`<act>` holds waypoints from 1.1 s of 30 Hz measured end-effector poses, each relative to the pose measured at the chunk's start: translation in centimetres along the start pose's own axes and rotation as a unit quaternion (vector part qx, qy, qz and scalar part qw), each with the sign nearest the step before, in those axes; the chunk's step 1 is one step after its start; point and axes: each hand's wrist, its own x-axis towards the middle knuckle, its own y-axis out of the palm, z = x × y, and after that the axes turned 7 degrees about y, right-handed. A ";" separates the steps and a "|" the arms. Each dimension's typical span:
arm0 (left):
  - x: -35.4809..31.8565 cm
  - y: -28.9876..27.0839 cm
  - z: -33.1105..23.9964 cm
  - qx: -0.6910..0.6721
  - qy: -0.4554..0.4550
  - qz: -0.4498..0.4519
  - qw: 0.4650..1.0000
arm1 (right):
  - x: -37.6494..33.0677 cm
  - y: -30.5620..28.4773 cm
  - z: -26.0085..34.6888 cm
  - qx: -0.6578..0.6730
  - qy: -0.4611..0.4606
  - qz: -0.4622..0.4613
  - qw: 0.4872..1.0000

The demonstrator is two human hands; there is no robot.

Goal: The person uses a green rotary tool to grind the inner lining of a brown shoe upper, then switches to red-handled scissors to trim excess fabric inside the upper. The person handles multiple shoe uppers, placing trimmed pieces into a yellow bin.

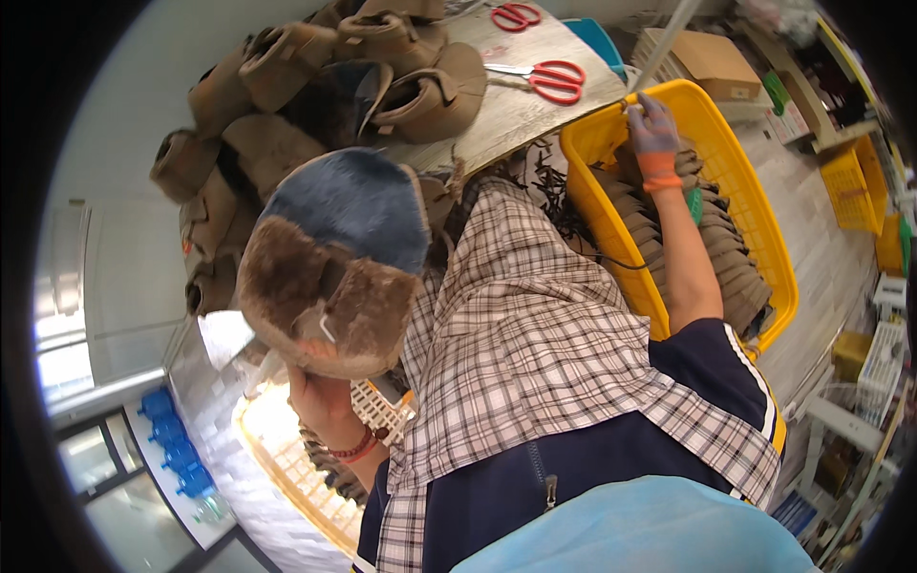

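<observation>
My left hand [323, 399] gripped the lower edge of a fur-lined hat [332, 272], fingers partly hidden; my gloved right hand [654, 132] bent at the rim of a yellow basket [602, 229], but whether it pinched anything I couldn't tell. My forearm crossed the basket's stacked brown pieces [737, 267]. The table [549, 46] corner stood just beside, with red-handled scissors [556, 83]; the raised hat hid part of the piled brown hats [287, 62].
</observation>
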 end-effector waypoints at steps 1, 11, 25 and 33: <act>0.0 -0.4 0.2 -0.004 -0.004 0.003 1.000 | 2.0 2.2 2.0 0.019 -0.093 0.007 0.995; -2.8 0.5 0.4 -0.028 0.060 -0.156 0.986 | 7.7 14.9 0.2 -0.230 -0.045 0.345 0.909; -2.2 -2.8 0.1 -0.067 0.022 -0.146 0.987 | -0.9 -1.4 29.3 0.035 -0.434 0.292 0.852; -3.1 -0.9 -1.6 -0.011 -0.010 -0.194 0.981 | -1.3 1.4 35.4 -0.099 -0.618 0.285 0.726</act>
